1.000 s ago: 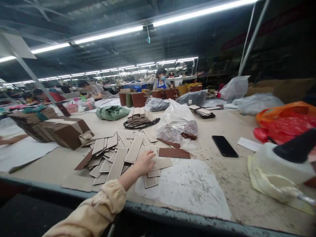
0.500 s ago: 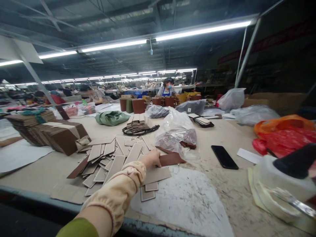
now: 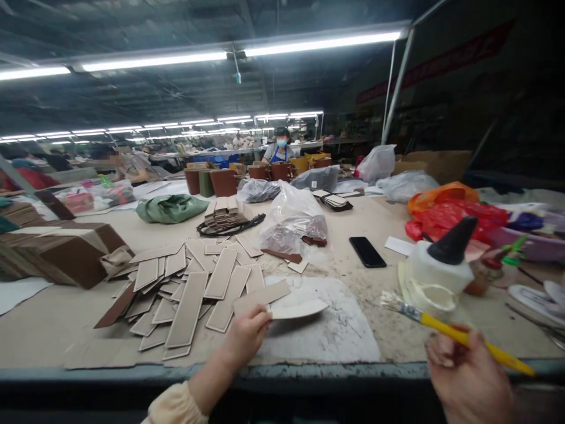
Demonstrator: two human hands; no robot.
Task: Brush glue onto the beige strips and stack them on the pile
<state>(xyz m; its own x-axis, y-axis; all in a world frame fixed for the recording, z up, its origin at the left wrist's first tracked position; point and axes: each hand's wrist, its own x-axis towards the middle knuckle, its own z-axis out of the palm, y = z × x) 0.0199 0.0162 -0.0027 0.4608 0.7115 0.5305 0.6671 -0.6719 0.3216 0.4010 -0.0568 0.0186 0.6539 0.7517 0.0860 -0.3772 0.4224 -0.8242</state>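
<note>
Near the table's front edge, my left hand (image 3: 249,335) pinches the end of a pale curved strip (image 3: 298,308), held over a white sheet (image 3: 353,330). Just behind that strip lies a beige piece (image 3: 265,295). To the left spreads a loose pile of beige bordered pieces (image 3: 188,309), with a brown piece (image 3: 115,306) at its left side. My right hand (image 3: 463,365) is closed around the yellow handle of a brush (image 3: 459,335), its pale bristles pointing left. A white bottle with a black cone top (image 3: 441,265) stands behind the brush.
A black phone (image 3: 367,252) lies mid-table. Behind are a clear plastic bag (image 3: 295,218), a green bag (image 3: 171,208) and stacked pieces in a black loop (image 3: 227,215). Bundled brown pieces (image 3: 75,256) stand left, red plastic (image 3: 463,215) right. A masked person (image 3: 281,150) is across the table.
The view has turned right. My left hand has drawn back from the brown piece by the clear bag and now holds the pale strip. My right hand has come into view with the brush.
</note>
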